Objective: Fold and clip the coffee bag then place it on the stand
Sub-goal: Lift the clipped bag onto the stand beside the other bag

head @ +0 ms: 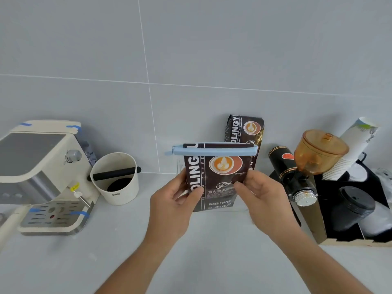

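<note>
1. A cream espresso machine (40, 166) stands at the far left of the pale bench (212, 251), with a slotted metal drip tray and strips of blue tape on it.
2. Just beside it is a round cream tub (118, 183) with a black bar across its mouth and dark coffee grounds inside.
3. The left hand (171, 206) has its grip closed on the left edge of the coffee bag (214, 179), thumb on the front.
4. The coffee bag is held upright, near the wall at the middle of the bench. It is glossy dark brown with white lettering and a latte picture; its top is folded over and pinched flat by a long pale blue clip (214, 150).
5. A second bag (245, 129) of the same print stands behind it against the grey tiled wall.
6. The right hand (263, 198) grips the bag's right edge.
7. Right of that stands a black grinder (297, 172) with an amber plastic hopper.
8. Farthest right, a stack of paper cups (350, 153) leans above a box holding black lids (354, 202).
</note>
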